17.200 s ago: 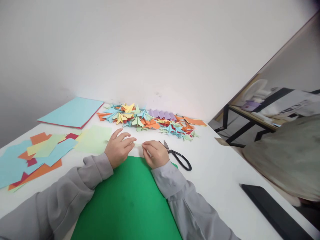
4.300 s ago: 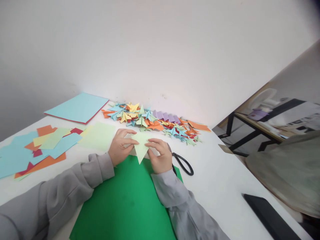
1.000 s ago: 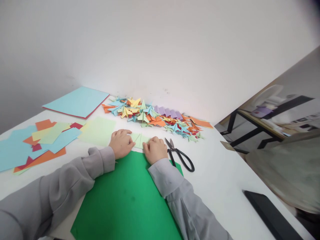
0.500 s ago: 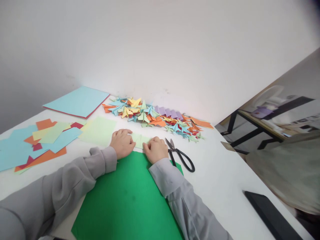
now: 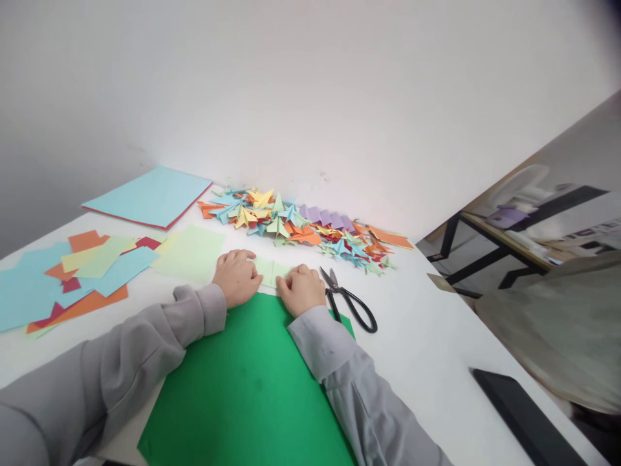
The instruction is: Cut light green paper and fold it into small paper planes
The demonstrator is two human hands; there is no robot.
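Observation:
A small pale green paper [image 5: 272, 272] with a crease down its middle lies flat just beyond the top edge of a large green sheet [image 5: 237, 382]. At its left end is my left hand [image 5: 237, 277], fingers curled and closed on the paper. My right hand [image 5: 302, 290] has the right end in its bent fingers, thumb toward the crease. Both hands partly cover the paper, so its full outline is hidden. Black-handled scissors [image 5: 350, 301] lie close to my right hand with their blades slightly apart.
Folded paper planes [image 5: 291, 220] in several colours pile along the wall. Loose coloured papers [image 5: 87, 278] and a larger pale green sheet [image 5: 194, 252] lie to the left. A blue sheet stack [image 5: 150, 194] sits behind. A flat black object [image 5: 524, 414] rests near the right edge.

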